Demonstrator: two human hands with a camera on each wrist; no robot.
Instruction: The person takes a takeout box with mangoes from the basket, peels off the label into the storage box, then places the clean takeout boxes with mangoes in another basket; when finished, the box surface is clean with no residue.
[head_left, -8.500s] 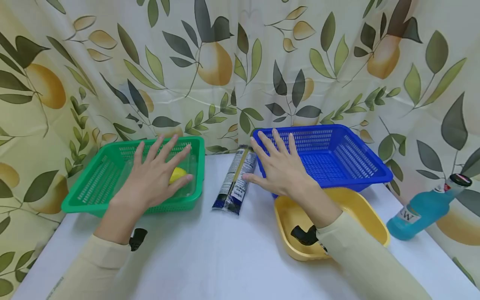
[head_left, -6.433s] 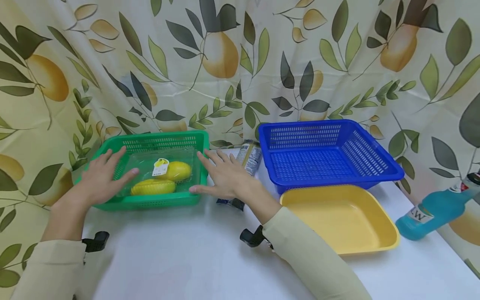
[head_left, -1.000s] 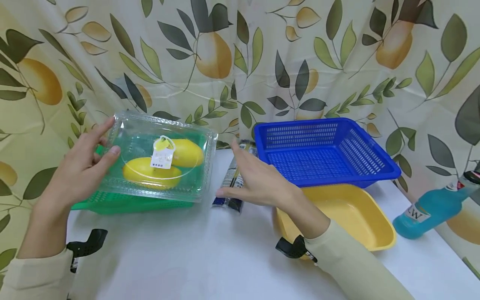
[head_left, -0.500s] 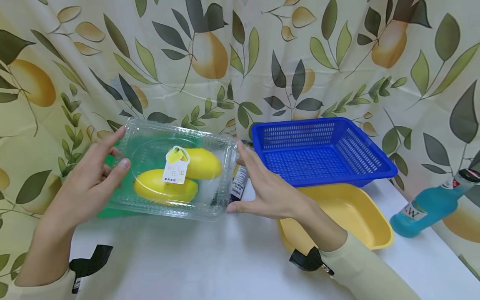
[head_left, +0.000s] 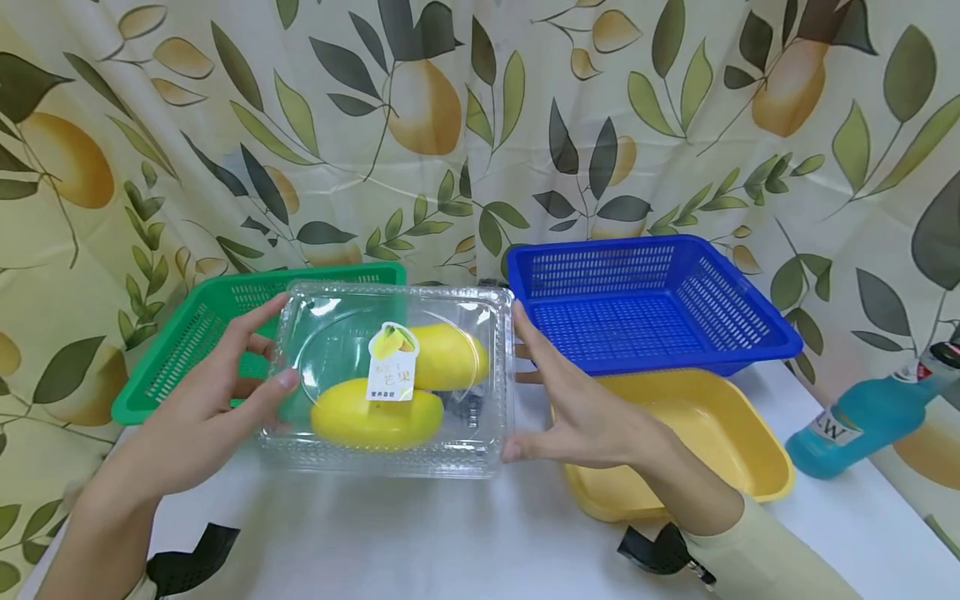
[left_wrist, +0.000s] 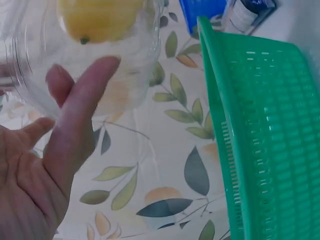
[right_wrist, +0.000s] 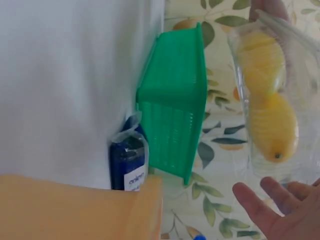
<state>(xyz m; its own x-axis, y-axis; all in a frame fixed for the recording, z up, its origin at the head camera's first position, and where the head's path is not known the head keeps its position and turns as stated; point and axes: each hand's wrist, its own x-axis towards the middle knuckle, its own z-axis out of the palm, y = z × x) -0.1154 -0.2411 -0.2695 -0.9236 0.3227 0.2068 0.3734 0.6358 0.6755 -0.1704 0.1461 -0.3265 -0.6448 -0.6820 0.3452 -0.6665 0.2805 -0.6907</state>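
A clear plastic box (head_left: 300,367) with two yellow mangoes (head_left: 377,414) and a white hang tag (head_left: 392,379) is held up above the table in the head view. My left hand (head_left: 213,400) grips its left end, thumb in front and fingers behind. At the right end my right hand (head_left: 592,408) holds it between thumb and fingers. The left wrist view has the thumb (left_wrist: 82,107) lying along the box wall. In the right wrist view the mangoes (right_wrist: 272,127) show through the side, with the right fingertips (right_wrist: 245,192) at the near end.
Behind the box to the left stands a green basket (head_left: 172,358). A blue basket (head_left: 652,362) and a yellow tray (head_left: 697,433) stand on the right, with a blue bottle (head_left: 843,425) beyond them. A dark printed packet (right_wrist: 127,165) lies between the baskets, mostly covered.
The left hand lifted the box out of the green basket and moved it right and towards me. The right hand came from beside the packet to take the box's right end.
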